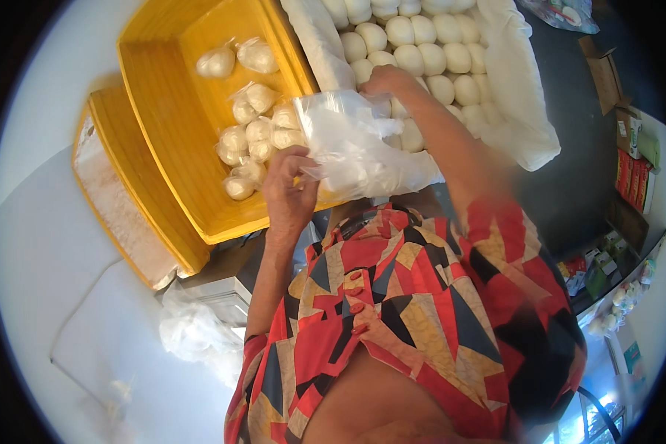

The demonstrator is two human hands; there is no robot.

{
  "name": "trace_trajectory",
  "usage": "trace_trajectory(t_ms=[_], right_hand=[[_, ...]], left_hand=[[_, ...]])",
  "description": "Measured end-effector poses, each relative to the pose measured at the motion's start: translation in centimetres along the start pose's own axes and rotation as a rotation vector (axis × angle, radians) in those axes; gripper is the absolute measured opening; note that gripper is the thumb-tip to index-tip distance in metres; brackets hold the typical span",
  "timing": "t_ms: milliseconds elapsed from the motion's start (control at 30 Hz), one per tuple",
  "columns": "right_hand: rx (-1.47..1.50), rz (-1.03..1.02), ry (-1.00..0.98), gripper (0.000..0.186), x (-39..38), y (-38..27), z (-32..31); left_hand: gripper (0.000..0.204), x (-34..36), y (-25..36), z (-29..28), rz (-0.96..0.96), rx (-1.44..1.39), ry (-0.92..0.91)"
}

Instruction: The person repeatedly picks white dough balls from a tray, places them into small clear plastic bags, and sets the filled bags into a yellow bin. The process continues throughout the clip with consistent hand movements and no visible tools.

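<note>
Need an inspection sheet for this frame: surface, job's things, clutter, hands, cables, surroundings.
Surface: dark counter under a white cloth-lined tray.
Job's things: clear plastic bag; rows of white dough balls in the lined tray; bagged dough balls in a yellow crate.
Clutter: crumpled plastic bags; second yellow crate beneath.
Hands: left hand grips the bag edge; right hand reaches onto the dough balls, grip unclear.
Cables: nothing seen.
Surroundings: small cartons on the right; pale floor.
</note>
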State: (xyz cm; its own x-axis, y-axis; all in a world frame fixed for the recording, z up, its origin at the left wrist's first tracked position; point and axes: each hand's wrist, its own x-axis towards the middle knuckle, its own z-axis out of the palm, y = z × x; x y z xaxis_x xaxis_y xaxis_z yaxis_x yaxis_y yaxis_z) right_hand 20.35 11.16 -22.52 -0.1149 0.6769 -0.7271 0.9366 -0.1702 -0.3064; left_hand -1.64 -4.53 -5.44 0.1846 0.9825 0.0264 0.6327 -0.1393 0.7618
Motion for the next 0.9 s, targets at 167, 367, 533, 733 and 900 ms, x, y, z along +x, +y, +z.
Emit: trace_trajectory(t_ms=[167,367,533,733,900], right_hand=[[0.259,0.133,-0.303,0.066,-5.0,-1.2,-2.2],[-0.078,0.035,-0.306,0.063,6.9,5.4,4.2],[0.665,0.061,0.163,0.067,-5.9,8.0,2.1],[1.98,0.281,0.151,0.068,-5.4,14.3,7.3],[2.252,0.233,0.611,0.06,-6.7,12.2,6.6]], left_hand=[[0.019,1.4,-4.8,6.0,0.108,-0.105,-0.268],[0.018,2.1,-6.0,8.1,0.252,-0.016,-0.285],[0.017,2.1,-6.4,7.8,0.338,0.106,-0.282],[0.017,2.4,-6.2,7.6,0.36,0.099,-0.288],[0.019,3.5,-5.0,4.8,0.12,0.129,-0.151]])
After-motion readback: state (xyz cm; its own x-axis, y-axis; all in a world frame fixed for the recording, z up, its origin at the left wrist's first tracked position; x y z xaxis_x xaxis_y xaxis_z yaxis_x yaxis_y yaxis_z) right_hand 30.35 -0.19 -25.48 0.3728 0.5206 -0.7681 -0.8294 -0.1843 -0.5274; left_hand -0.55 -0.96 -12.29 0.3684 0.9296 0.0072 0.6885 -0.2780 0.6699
